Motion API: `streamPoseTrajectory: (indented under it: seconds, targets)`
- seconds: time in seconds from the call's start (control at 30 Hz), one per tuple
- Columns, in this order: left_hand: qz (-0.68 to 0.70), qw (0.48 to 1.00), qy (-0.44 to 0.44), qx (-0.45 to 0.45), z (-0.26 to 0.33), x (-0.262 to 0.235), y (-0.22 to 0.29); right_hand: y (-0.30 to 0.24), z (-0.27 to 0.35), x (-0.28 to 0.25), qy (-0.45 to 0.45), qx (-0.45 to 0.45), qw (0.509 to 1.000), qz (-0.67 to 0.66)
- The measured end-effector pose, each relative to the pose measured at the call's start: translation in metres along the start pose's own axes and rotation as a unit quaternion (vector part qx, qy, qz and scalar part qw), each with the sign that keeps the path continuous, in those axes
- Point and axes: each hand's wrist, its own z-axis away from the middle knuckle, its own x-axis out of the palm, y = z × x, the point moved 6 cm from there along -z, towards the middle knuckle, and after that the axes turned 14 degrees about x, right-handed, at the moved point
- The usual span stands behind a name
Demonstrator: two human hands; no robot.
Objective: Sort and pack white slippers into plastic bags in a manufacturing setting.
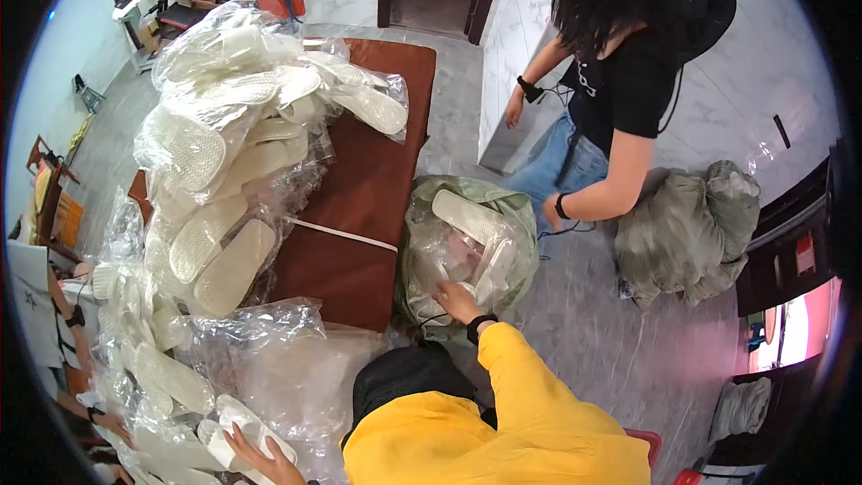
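My left hand (260,458) is at the lower left with its fingers spread, against white slippers (242,422) on the pile. My right hand (460,302), below a yellow sleeve and a black wristband, reaches into an open green woven sack (521,202). Its fingers are bent close together among clear plastic and white slippers; what they grip, if anything, is hidden. One textured slipper (462,216) lies uppermost in the sack. To the left, a tall heap of white slippers in clear plastic bags (184,148) covers much of a brown-topped table (359,224).
A person in black (620,81) stands beyond the sack, one hand near its rim. Full grey-green sacks (687,233) sit on the floor at right. Another person's hand (112,427) is at the pile's left edge. A red plastic edge (648,440) shows beside me.
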Motion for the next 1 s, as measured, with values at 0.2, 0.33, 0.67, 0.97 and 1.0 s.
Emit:
streamPoseTrajectory:
  seconds: [0.2, 0.33, 0.67, 0.97, 1.0]
  targets:
    - [-0.013, 1.0, -0.019, 0.006, 0.003, -0.001, -0.006, -0.014, -0.002, -0.004, -0.032, 0.034, 0.989, 0.137]
    - [0.012, 1.0, -0.012, -0.001, 0.008, 0.002, -0.017, 0.001, -0.005, 0.016, -0.127, 0.106, 0.963, 0.213]
    - [0.022, 0.998, -0.023, -0.048, -0.003, -0.009, -0.009, -0.022, -0.004, -0.016, -0.062, 0.084, 0.99, 0.096]
    - [0.024, 0.997, -0.03, -0.068, -0.007, 0.004, -0.018, -0.036, -0.004, -0.066, 0.196, -0.096, 0.969, 0.113]
    - [0.025, 0.997, -0.028, -0.067, -0.007, 0.003, -0.018, -0.032, -0.007, -0.064, 0.18, -0.074, 0.973, 0.121]
